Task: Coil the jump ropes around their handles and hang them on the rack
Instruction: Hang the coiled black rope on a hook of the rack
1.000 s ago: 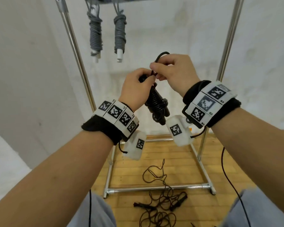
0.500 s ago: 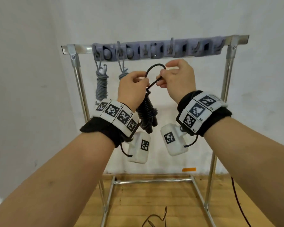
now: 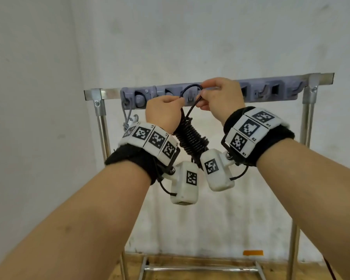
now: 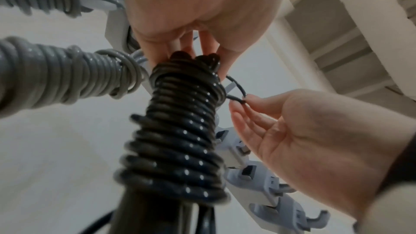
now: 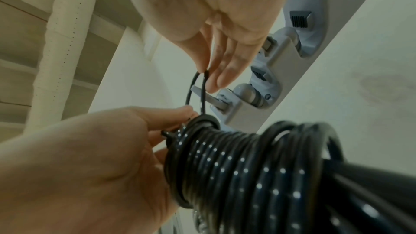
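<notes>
the hanging step is in hand: nearest, the left hand [image 3: 163, 112] grips the top of the coiled black jump rope [image 3: 190, 138], while the right hand [image 3: 218, 96] pinches its free loop [image 3: 191, 88] open just before a hook [image 5: 202, 93] on the rack [image 3: 303, 83], perhaps already touching it. next, the loop must slip over that hook.

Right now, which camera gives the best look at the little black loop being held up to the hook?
The right wrist view: the loop stands clear beside the hook. The head view shows the loop small against the rack; the left wrist view shows only a sliver.
</notes>
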`<state>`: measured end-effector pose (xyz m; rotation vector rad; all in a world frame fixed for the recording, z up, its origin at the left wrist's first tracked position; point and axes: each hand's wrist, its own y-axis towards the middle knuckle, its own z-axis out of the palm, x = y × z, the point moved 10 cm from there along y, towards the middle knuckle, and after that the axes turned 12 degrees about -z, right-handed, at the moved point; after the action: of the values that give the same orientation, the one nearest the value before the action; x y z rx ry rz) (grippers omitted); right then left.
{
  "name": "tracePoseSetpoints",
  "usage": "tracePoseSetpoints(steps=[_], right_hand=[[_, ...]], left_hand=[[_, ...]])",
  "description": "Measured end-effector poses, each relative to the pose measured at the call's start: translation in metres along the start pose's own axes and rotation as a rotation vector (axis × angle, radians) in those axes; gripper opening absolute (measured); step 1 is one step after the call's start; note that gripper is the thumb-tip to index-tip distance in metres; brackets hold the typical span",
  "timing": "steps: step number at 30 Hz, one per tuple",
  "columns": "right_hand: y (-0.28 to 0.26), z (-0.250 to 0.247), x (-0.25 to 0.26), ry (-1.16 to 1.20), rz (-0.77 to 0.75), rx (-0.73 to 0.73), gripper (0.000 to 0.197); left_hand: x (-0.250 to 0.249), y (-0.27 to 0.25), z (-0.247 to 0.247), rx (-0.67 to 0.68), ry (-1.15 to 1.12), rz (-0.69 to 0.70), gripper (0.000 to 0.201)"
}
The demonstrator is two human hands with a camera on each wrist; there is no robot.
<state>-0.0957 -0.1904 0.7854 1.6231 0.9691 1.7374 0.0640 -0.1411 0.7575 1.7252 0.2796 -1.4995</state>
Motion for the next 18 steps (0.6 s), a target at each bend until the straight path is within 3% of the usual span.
tracePoseSetpoints(steps=[12, 18], right_hand=[[-0.001, 0.008, -0.029, -0.034, 0.006, 0.027, 0.015], [-0.012, 0.007, -0.034, -0.094, 0.014, 0.018, 0.025]], left_hand=[[0.008, 0.017, 0.014, 0.002, 0.214, 0.071, 0.015], [-0.009, 0.0, 0.006, -0.113, 0.42, 0.264, 0.016]])
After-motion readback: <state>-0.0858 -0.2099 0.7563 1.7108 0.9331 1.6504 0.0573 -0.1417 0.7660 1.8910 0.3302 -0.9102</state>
